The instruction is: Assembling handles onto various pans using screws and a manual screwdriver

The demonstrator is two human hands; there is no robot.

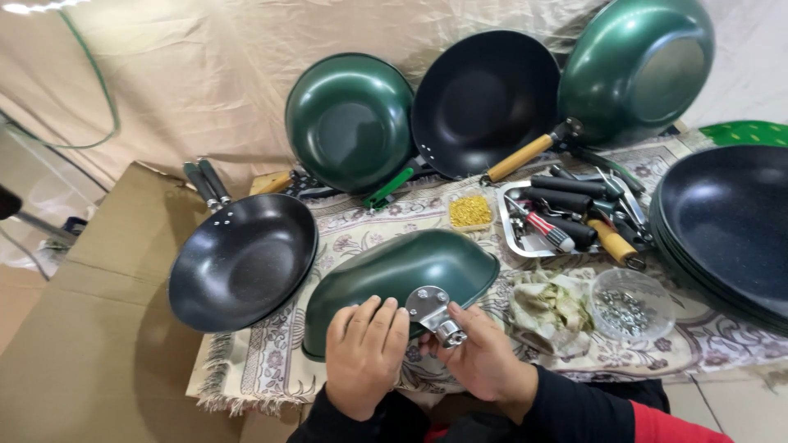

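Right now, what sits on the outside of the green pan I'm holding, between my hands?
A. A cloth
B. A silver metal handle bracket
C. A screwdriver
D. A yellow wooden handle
B: a silver metal bracket lies against the overturned green pan, flanked by the left hand and right hand.

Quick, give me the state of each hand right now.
Left hand: fingers curled over the rim of the upturned green pan, gripping it.
Right hand: closed around the metal handle bracket on that pan.

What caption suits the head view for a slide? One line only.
Both hands, left hand and right hand, steady an upturned green wok at its metal handle bracket, amid other woks.
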